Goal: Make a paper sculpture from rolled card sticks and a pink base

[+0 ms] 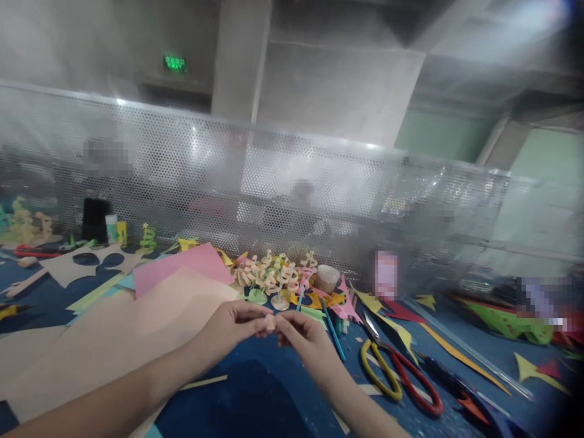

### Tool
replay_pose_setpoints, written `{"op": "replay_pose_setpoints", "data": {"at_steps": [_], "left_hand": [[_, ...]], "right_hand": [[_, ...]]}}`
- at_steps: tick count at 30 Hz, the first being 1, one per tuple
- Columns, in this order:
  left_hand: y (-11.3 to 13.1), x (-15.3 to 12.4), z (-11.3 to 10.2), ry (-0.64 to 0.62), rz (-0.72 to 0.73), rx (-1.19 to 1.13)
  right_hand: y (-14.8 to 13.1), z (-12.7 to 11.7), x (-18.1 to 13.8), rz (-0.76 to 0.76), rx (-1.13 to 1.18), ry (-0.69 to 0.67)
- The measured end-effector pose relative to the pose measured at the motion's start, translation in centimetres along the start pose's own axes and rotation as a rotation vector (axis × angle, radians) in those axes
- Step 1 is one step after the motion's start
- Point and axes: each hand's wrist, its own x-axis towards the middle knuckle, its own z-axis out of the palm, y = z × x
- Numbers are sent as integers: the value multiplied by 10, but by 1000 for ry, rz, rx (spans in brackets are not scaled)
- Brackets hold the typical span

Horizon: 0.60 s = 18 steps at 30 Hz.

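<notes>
Between the fingertips of both hands is a small pale pink piece (271, 323), apparently paper; its exact shape is too small to make out. My left hand (241, 324) pinches it from the left, and my right hand (298, 333) pinches it from the right. Both hands are raised a little over the blue table (241, 401). Large cream paper sheets (123, 340) lie under and beside my left forearm, with a pink sheet (185, 267) on top. Just beyond the hands stands a cluster of curled paper spirals (269, 274).
Scissors (396, 374) with yellow and red handles lie right of my right hand. Blue sticks (334, 331), a tape roll (327, 278) and paper scraps (406, 334) are nearby. A glue stick (111, 228) stands far left. A perforated metal screen (191, 176) borders the table's back.
</notes>
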Motion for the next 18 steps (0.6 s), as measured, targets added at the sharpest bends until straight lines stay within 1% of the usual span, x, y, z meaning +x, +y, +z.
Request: {"op": "replay_pose_setpoints", "data": {"at_steps": [4,8,13,18], "left_hand": [[6,-2,3,63,-59,1],[7,-3,4,36,-53,12],[4,-4,5,3,-19,32],[4,-3,5,36,-25,47]], "right_hand": [[0,0,-1,-29,-19,15],[0,2,-2,1,-5,33],[2,3,-2,-6,-29,71],[5,1,-1,7,46,29]]}}
